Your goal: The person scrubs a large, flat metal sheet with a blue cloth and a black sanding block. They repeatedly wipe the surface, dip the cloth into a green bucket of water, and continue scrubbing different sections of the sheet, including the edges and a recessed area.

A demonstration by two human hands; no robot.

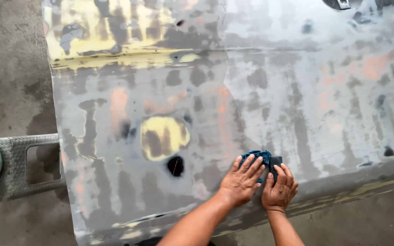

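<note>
Two hands, left hand [241, 180] and right hand [279, 189], fingers flat on blue cloth [257, 157], near sanded panel [297, 91] lower edge

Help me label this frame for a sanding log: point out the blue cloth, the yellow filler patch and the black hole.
blue cloth [257, 156], head view, bunched top edge above the fingers.
yellow filler patch [172, 132], head view, its upper yellow area.
black hole [175, 166], head view, its centre.

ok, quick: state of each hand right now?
Left hand: open, fingers spread, pressing the crumpled blue cloth onto the sanded grey metal panel.
Right hand: fingers curled on a dark block; grip cannot be told.
</note>
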